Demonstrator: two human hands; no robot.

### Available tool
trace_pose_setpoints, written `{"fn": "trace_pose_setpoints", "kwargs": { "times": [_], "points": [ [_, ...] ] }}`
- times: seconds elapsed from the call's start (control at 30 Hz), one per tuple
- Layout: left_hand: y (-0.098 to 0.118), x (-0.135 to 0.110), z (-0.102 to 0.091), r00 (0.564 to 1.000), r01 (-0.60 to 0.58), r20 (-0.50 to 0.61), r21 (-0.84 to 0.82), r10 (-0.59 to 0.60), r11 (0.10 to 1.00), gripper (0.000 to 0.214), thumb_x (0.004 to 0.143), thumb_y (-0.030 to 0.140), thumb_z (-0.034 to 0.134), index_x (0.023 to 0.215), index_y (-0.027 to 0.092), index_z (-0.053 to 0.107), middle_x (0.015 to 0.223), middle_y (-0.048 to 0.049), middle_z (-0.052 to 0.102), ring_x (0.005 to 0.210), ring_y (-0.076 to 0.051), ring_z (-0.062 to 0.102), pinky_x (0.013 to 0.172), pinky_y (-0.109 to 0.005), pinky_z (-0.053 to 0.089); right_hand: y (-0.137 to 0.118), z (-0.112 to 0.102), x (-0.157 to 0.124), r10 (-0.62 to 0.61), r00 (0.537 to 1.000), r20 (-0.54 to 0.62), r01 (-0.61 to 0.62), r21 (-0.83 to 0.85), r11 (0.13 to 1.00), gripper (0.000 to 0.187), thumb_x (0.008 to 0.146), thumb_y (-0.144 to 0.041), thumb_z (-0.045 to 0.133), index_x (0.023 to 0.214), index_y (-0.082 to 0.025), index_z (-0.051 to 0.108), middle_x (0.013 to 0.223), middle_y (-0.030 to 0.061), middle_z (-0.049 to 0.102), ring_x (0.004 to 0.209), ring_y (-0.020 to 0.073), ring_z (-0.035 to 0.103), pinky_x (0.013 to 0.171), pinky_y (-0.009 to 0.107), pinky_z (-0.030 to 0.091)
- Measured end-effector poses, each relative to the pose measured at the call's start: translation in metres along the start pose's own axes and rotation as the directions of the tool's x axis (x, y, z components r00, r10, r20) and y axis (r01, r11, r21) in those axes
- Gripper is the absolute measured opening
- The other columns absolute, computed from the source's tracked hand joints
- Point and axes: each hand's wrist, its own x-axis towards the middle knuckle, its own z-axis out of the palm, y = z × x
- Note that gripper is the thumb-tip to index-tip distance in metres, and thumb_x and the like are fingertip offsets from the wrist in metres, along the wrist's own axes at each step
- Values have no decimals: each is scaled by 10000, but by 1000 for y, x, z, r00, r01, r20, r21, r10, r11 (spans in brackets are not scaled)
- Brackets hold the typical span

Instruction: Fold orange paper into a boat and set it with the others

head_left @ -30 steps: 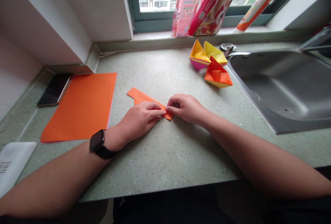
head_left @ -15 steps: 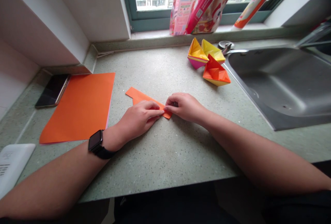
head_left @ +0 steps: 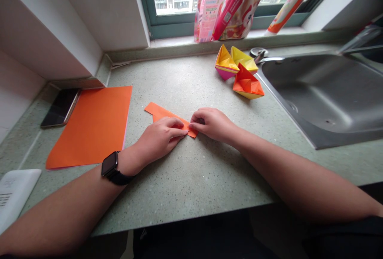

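A folded piece of orange paper [head_left: 163, 112] lies on the speckled counter [head_left: 191, 183], its strip-like edge slanting down to the right. My left hand [head_left: 163, 137] rests over its lower middle, with thumb and fingers pressed together on it near the right end. At that same end my right hand [head_left: 211, 123] pinches the paper between thumb and curled forefinger. The left palm and fingers hide part of the sheet. Beyond the right hand stand two folded yellow paper boats [head_left: 228, 61], one with a pink underside, and an orange one [head_left: 248, 83] with a yellow base.
A stack of orange paper [head_left: 95, 123] lies at the left, touching a phone [head_left: 61, 107]. Nearer is a white device [head_left: 19, 191]. A steel sink [head_left: 329, 95] is set into the right side. Pink packages [head_left: 209, 11] and an orange-white tube [head_left: 293, 3] stand by the window.
The view has shifted very slightly. Both hands keep nearly the same grip on the folded orange paper, with no clear movement otherwise.
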Motion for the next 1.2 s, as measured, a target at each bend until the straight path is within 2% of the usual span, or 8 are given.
{"fn": "trace_pose_setpoints", "kwargs": {
  "times": [0.27, 0.37, 0.47, 0.73, 0.93, 1.07, 1.2],
  "points": [
    [-2, -1, 0, 999, -12, -39, -34, 11, 999, 173, 1073, 221, 666, 1056, 226, 839, 1226, -76, 795, 1083, -239, 754, 941, -390, 625, 0, 1, 0, 9, 1000, -2, -9, -3, 1000, 124, 956, -247, 763, 833, -231, 777, 869, 37, 755, 803, 186, 644, 739, 325, 431],
    [-2, -1, 0, 999, 12, -40, -48, -14, 999, 179, 1057, 209, 687, 1185, 223, 812, 1250, -81, 795, 1116, -245, 752, 971, -406, 626, 1, 2, 0, -2, 1000, -9, 2, 0, 1000, 113, 952, -236, 763, 841, -227, 781, 863, 33, 753, 802, 181, 641, 737, 317, 429],
    [-1, -1, -1, 999, 32, -7, -59, -33, 998, 280, 1072, 226, 672, 1336, 237, 768, 1313, -87, 779, 1144, -250, 745, 967, -416, 628, 1, 2, -1, -11, 1000, -14, 11, 2, 1000, 110, 947, -213, 762, 839, -220, 779, 861, 33, 749, 810, 180, 637, 739, 312, 424],
    [3, -1, -3, 1000, -12, 18, 10, 12, 1000, 235, 1111, 234, 597, 1219, 234, 805, 1284, -82, 769, 1139, -247, 722, 945, -401, 618, -1, 1, -1, 8, 1000, -6, -8, -4, 1000, 108, 955, -220, 766, 848, -217, 774, 871, 34, 749, 813, 179, 631, 744, 310, 418],
    [6, 1, -5, 997, -22, 78, 74, 17, 997, 233, 1123, 248, 570, 1151, 216, 799, 1266, -83, 747, 1119, -241, 707, 931, -380, 600, -3, 0, 0, 16, 1000, 1, -16, -13, 1000, 102, 956, -224, 768, 856, -210, 779, 878, 36, 754, 813, 178, 630, 744, 308, 416],
    [9, 0, -7, 993, -26, 121, 107, 13, 994, 246, 1126, 234, 542, 1194, 203, 776, 1256, -94, 735, 1097, -243, 691, 919, -382, 595, -3, -1, 0, 18, 1000, 7, -17, -18, 1000, 105, 958, -218, 766, 854, -207, 779, 885, 38, 757, 817, 176, 635, 743, 304, 416],
    [10, -2, -9, 987, -45, 157, 142, 22, 989, 285, 1127, 237, 528, 1317, 214, 740, 1224, -88, 731, 1095, -255, 674, 942, -402, 587, -5, -2, 0, 27, 1000, 15, -27, -20, 999, 106, 956, -223, 768, 852, -207, 781, 887, 37, 758, 823, 175, 639, 735, 302, 413]
  ]
}}
